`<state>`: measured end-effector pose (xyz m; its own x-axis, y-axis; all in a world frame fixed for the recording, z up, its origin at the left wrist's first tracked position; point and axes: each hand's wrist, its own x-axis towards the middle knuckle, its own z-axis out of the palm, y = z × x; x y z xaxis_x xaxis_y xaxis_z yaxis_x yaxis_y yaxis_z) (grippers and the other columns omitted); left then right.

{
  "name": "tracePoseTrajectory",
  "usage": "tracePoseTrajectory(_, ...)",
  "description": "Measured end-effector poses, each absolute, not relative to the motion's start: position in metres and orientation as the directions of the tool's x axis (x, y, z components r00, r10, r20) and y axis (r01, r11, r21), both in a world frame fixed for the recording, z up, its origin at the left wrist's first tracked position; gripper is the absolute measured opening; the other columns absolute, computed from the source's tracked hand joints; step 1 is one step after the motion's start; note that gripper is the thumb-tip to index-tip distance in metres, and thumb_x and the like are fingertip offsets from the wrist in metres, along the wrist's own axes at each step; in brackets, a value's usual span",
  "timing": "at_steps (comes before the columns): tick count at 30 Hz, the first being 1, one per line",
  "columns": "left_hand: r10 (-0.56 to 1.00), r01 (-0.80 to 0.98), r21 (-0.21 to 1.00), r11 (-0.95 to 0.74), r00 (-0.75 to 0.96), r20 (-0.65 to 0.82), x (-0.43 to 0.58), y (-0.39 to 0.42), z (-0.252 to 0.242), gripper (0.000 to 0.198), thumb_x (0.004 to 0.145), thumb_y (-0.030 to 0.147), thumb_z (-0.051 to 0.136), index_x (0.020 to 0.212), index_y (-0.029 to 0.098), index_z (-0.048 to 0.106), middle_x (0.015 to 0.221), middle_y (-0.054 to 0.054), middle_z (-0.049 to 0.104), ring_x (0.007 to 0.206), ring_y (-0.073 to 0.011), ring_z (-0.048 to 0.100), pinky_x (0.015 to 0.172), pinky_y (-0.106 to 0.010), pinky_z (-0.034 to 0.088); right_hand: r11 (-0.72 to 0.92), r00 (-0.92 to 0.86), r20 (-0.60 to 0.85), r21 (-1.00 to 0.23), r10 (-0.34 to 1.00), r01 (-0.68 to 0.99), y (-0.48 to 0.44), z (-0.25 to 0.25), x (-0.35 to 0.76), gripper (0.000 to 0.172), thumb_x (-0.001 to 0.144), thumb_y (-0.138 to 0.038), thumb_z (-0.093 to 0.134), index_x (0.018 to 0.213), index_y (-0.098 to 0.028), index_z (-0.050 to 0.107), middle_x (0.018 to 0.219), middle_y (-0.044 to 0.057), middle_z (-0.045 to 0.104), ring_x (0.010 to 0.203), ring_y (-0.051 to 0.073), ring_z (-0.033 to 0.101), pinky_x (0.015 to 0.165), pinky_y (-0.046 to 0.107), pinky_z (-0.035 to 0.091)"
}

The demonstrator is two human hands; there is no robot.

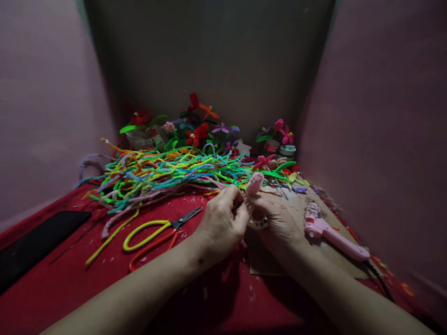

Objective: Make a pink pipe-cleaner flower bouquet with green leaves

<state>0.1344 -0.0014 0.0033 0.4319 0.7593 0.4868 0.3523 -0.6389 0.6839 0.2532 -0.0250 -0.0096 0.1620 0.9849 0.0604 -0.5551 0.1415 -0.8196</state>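
Note:
My left hand and my right hand meet in front of me above the red cloth. Both are closed on a small pink pipe-cleaner piece, whose fuzzy rolled tip sticks up between them, with a pale coiled loop below it against my right fingers. My left fingers pinch a thin dark stem at its base. Just beyond my hands lies a big heap of multicoloured pipe cleaners.
Scissors with yellow and orange handles lie left of my hands. A pink glue gun rests on brown cardboard at right. Finished pipe-cleaner flowers and small jars stand at the back. A black flat object lies far left.

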Motion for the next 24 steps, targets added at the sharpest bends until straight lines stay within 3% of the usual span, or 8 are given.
tracePoseTrajectory(3,0.744,0.360,0.658,-0.661,0.428,0.513,0.134,0.000,0.002,0.010,0.081,0.017,0.048,0.072,0.019,0.044,0.065,0.003,0.045,0.060,-0.0111,0.042,0.056,-0.023,0.032,0.122,0.139,0.051,-0.815,0.989,-0.566,-0.024,-0.013,0.255,0.014,0.061,-0.022,0.070,0.054,-0.016,0.060,0.052,-0.003,0.046,0.049,0.008,0.035,0.049,0.024,0.030)
tracePoseTrajectory(9,0.551,0.367,0.413,-0.833,0.497,0.670,0.134,0.002,-0.007,0.011,0.085,0.011,0.040,0.081,0.018,0.047,0.077,-0.002,0.047,0.073,-0.0142,0.045,0.068,-0.025,0.037,0.137,0.155,0.057,-0.810,0.986,-0.571,-0.023,-0.020,0.255,0.017,0.065,-0.024,0.071,0.054,-0.015,0.061,0.055,-0.003,0.046,0.052,0.008,0.035,0.051,0.024,0.031)
tracePoseTrajectory(12,0.554,0.358,0.424,-0.832,0.513,0.656,0.134,0.003,-0.007,0.013,0.086,0.012,0.038,0.080,0.018,0.048,0.076,-0.002,0.047,0.072,-0.0138,0.045,0.067,-0.025,0.037,0.179,0.181,0.097,-0.833,0.979,-0.523,-0.025,-0.017,0.256,0.018,0.066,-0.024,0.070,0.053,-0.016,0.059,0.053,-0.004,0.044,0.050,0.008,0.033,0.050,0.024,0.029)
tracePoseTrajectory(14,0.600,0.338,0.497,-0.799,0.511,0.616,0.133,0.003,-0.003,0.013,0.087,0.015,0.039,0.078,0.017,0.049,0.073,-0.001,0.048,0.068,-0.0125,0.044,0.066,-0.025,0.036,0.199,0.195,0.117,-0.853,0.974,-0.482,-0.027,-0.013,0.257,0.018,0.065,-0.023,0.070,0.052,-0.016,0.058,0.052,-0.004,0.044,0.050,0.007,0.033,0.050,0.024,0.028)
tracePoseTrajectory(17,0.739,0.242,0.738,-0.630,0.480,0.473,0.132,0.002,0.008,0.013,0.086,0.021,0.044,0.075,0.017,0.050,0.068,0.001,0.049,0.061,-0.0098,0.043,0.061,-0.022,0.036,0.188,0.183,0.117,-0.873,0.976,-0.450,-0.029,-0.006,0.258,0.013,0.063,-0.022,0.070,0.055,-0.016,0.062,0.053,-0.003,0.049,0.050,0.008,0.036,0.051,0.024,0.029)
tracePoseTrajectory(20,0.826,0.063,0.954,-0.292,0.519,0.218,0.130,0.003,0.018,0.015,0.083,0.026,0.051,0.072,0.016,0.050,0.056,0.005,0.042,0.048,-0.0062,0.035,0.046,-0.019,0.030,0.184,0.166,0.120,-0.873,0.979,-0.451,-0.030,-0.004,0.261,0.005,0.062,-0.021,0.070,0.062,-0.016,0.068,0.059,-0.001,0.056,0.055,0.010,0.043,0.054,0.024,0.034)
tracePoseTrajectory(24,0.767,-0.152,0.982,0.110,0.642,0.014,0.128,0.008,0.021,0.021,0.074,0.030,0.062,0.069,0.016,0.047,0.049,0.009,0.032,0.038,-0.0014,0.021,0.037,-0.015,0.017,0.208,0.151,0.155,-0.868,0.976,-0.450,-0.027,-0.007,0.266,0.004,0.061,-0.019,0.070,0.062,-0.016,0.069,0.062,-0.001,0.058,0.057,0.010,0.045,0.056,0.023,0.035)
